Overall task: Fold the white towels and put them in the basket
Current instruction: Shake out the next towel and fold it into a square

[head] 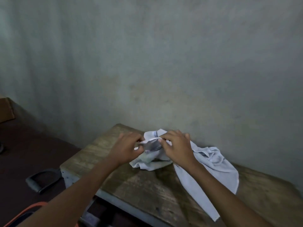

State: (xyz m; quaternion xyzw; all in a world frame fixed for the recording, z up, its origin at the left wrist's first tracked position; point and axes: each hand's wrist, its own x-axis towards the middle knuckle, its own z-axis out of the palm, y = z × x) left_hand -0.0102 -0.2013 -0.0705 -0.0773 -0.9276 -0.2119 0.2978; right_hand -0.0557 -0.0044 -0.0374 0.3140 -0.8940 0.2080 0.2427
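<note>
A crumpled white towel (211,167) lies on the worn wooden table (141,192), spreading from the back edge toward the front right. Its near-left part, with a dotted black trim line, is bunched and lifted. My left hand (127,149) pinches the towel's hem on the left side. My right hand (176,147) pinches the same hem a short way to the right, fingers curled over the cloth. No basket shows in the head view, apart from an orange rim (24,212) at the bottom left that I cannot identify.
A bare grey wall (164,63) rises right behind the table. To the left lies dark floor with a dark D-shaped handle (41,179). A brown box corner (5,110) sits at the far left edge.
</note>
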